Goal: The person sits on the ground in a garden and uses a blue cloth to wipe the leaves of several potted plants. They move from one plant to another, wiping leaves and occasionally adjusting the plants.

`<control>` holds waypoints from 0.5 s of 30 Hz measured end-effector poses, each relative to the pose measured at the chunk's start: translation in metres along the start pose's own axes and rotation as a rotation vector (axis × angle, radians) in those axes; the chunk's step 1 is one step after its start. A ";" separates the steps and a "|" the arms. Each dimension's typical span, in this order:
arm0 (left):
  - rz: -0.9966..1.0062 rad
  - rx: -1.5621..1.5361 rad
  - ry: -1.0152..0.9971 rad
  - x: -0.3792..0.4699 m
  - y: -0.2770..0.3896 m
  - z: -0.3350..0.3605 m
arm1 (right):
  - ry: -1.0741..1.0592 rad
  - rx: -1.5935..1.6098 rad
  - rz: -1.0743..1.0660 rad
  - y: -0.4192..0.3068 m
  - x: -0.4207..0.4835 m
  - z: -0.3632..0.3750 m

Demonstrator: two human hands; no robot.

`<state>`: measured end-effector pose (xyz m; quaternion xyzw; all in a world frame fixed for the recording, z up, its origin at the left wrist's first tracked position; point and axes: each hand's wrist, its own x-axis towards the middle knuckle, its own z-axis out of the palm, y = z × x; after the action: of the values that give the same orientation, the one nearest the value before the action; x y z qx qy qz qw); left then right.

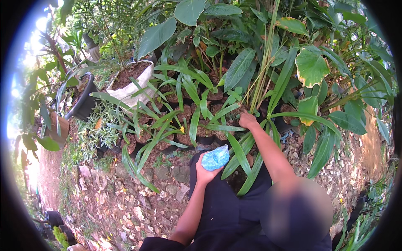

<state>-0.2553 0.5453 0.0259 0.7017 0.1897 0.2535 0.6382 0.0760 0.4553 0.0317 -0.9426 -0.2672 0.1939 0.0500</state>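
Note:
My left hand (204, 173) grips a clear plastic bag of blue granules (215, 157) above my dark-trousered knee. My right hand (247, 119) reaches forward, low among the plants, near the base of a clump of tall green stems (261, 78). Its fingertips are against soil and small leaves, so whether they pinch anything is hard to tell. Around the hands stand several black nursery bags of soil (205, 131), set close together. Long strap-shaped leaves (194, 125) arch over them, and some (240, 153) hang between my hands and knees.
A white sack of soil (133, 91) stands behind the bags at left, with a tilted black pot (83, 98) beside it. Variegated spider plants (102, 125) grow below. Large-leaved plants (314, 67) crowd the back and right. Stony ground (125, 200) lies at left.

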 end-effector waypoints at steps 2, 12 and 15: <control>-0.006 -0.004 0.002 0.000 0.000 -0.001 | -0.040 -0.064 -0.009 -0.001 0.011 0.003; 0.029 -0.020 0.019 0.004 -0.004 -0.001 | -0.189 -0.168 0.072 0.001 0.031 0.018; 0.034 -0.023 0.019 0.004 -0.003 -0.001 | -0.198 -0.190 0.064 0.001 0.035 0.022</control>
<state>-0.2524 0.5487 0.0229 0.6950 0.1812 0.2732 0.6400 0.0954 0.4727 -0.0002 -0.9275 -0.2576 0.2611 -0.0723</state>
